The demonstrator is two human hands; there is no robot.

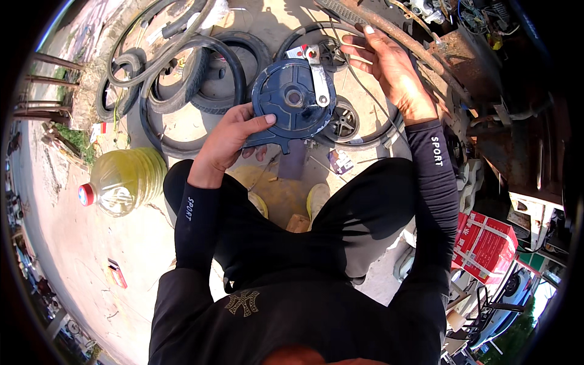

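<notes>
A head-worn fisheye looks steeply down, close over the chest (304,304), onto the ground (143,243).

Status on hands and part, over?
Left hand gripping dark round plate by its edge. Right hand open, apart from it. Silver lever on plate's visible face. Tires on ground beyond, none blocking.

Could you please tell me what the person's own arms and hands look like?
The left hand and right hand are bare, with no gloves. A close-fitting dark left sleeve and matching right sleeve reach the wrists, each with pale lettering running lengthwise near the cuff. Above the left one, a looser dark shirt sleeve shows.
</notes>
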